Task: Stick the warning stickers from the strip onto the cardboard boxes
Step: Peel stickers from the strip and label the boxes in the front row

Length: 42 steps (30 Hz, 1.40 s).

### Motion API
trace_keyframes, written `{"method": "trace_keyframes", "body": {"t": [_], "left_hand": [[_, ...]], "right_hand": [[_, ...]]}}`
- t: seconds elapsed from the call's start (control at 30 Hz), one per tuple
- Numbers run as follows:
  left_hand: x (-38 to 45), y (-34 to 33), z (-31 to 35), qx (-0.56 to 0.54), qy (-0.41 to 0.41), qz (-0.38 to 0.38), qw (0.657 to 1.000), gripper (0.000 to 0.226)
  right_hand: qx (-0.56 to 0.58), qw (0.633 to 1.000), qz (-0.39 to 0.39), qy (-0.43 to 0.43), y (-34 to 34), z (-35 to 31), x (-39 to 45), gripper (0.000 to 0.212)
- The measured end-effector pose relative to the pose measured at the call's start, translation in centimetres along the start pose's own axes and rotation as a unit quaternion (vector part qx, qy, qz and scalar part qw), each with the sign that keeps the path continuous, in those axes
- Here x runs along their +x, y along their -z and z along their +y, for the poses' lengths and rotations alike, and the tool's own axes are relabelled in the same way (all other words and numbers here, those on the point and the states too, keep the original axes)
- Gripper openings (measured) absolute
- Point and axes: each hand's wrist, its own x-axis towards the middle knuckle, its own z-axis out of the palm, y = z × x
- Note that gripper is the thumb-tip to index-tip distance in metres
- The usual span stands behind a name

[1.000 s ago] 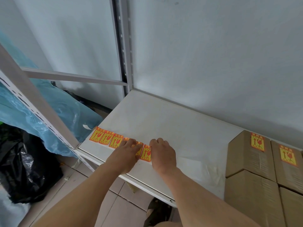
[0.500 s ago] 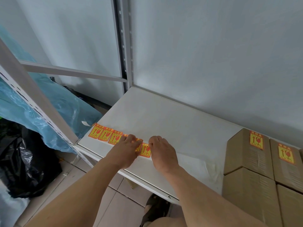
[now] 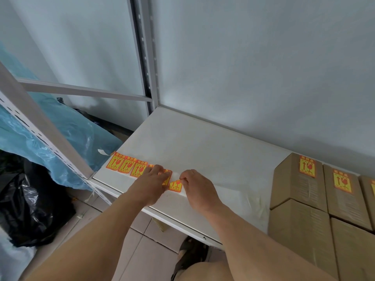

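room: pale grey wall, grey perforated metal upright [image 3: 145, 57] at the shelf's back corner; blue plastic sheeting [image 3: 67, 136] and a black plastic bag [image 3: 30, 201] on the floor at left
surface: flat white shelf board [image 3: 203, 147], smooth, mostly bare; peeled backing paper lies toward the boxes
boxes: stacked brown cardboard boxes [image 3: 300, 236] at right end of shelf, well apart from the hands; two visible tops already carry a sticker, lower ones look bare
strip: row of orange-and-yellow warning stickers on white backing strip [image 3: 129, 166], lying flat along the shelf's front-left edge
left hand [image 3: 150, 183]: palm down, fingers pressing the strip flat, not gripping
right hand [image 3: 197, 189]: fingertips pinched on the single orange-and-yellow sticker [image 3: 175, 185] at the strip's free end, lifting it off the backing
handling (judgement): sticker very light, thin, floppy, tacky underneath; likely curls or folds on itself; hold by one corner only, keep strip pinned while peeling
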Motion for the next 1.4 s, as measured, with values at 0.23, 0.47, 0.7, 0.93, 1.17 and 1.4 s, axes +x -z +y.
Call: {"method": "trace_keyframes", "body": {"t": [0.23,0.47,0.7,0.93,1.17,1.4], "left_hand": [[-0.4,0.2,0.6,-0.009,0.002,-0.006,1.000,0.059],[-1.2,0.6,1.4,0.001,-0.009,-0.035,0.999,0.057],[-3.1,0.3,2.9,0.016,0.000,-0.052,0.999,0.058],[-4.7,1.2,7.2,0.096,-0.151,0.077,0.981,0.039],[-5.8,4.4,15.6,0.120,-0.306,0.196,0.924,0.038],[-7.2,5.2,23.2,0.121,-0.368,0.203,0.899,0.046]], "right_hand": [[0.062,0.997,0.023,-0.029,1.2,0.1,-0.9,0.017],[0.070,0.996,0.036,-0.038,3.2,0.9,-3.2,0.016],[0.070,0.995,0.039,-0.053,5.8,1.2,-5.4,0.020],[0.031,0.997,0.025,-0.071,10.0,3.1,-9.2,0.017],[0.008,0.994,0.008,-0.106,16.3,6.5,-16.2,0.014],[0.004,0.990,0.031,-0.140,19.7,10.6,-21.3,0.006]]}}
